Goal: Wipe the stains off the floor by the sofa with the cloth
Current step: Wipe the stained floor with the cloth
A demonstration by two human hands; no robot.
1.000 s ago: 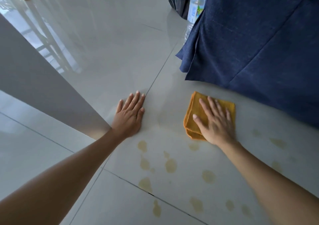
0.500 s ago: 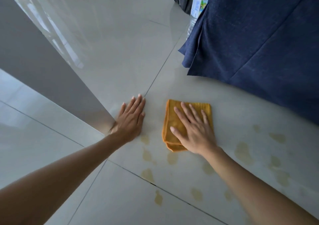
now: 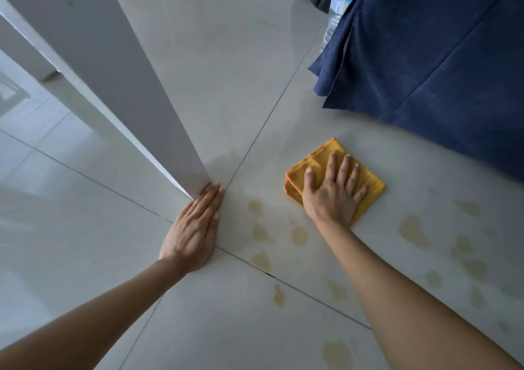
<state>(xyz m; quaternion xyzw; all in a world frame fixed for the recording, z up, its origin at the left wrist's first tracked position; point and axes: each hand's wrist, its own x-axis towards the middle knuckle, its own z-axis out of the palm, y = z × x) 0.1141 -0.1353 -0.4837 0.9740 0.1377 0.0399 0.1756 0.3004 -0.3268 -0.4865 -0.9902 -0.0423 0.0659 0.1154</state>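
Pale floor tiles [image 3: 226, 86] beside the sofa [image 3: 439, 71]: our right hand [image 3: 333, 196], fingers spread flat, presses the orange cloth [image 3: 371, 182] mid-wipe; our left hand [image 3: 192, 233] braces flat, holding nothing; next, stains [image 3: 299, 236] nearer us.

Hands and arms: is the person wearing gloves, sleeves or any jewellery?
No. The left hand and the right hand are bare, with no gloves, and no rings show on the fingers. Both forearms are uncovered as far as the view reaches, with no sleeve, watch or bracelet visible.
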